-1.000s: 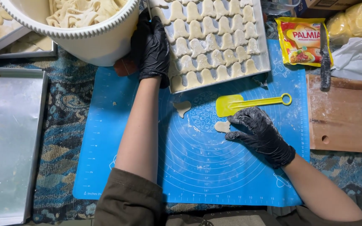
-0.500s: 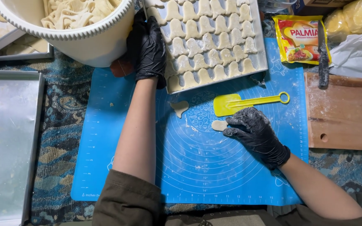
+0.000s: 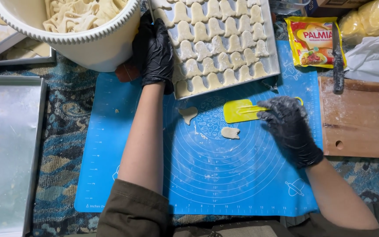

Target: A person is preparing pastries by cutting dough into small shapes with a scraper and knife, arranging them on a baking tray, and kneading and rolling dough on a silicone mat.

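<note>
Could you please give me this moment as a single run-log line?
left hand: rests on tray edge beside bucket | right hand: on yellow scraper | dough piece: loose on blue mat

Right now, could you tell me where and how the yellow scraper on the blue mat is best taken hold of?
Grip the yellow scraper by its narrow handle, coming from the right, where the right hand already lies over it. It lies flat on the blue mat, its broad blade pointing left towards the dough pieces, so the blade end is probably best left free.
</note>
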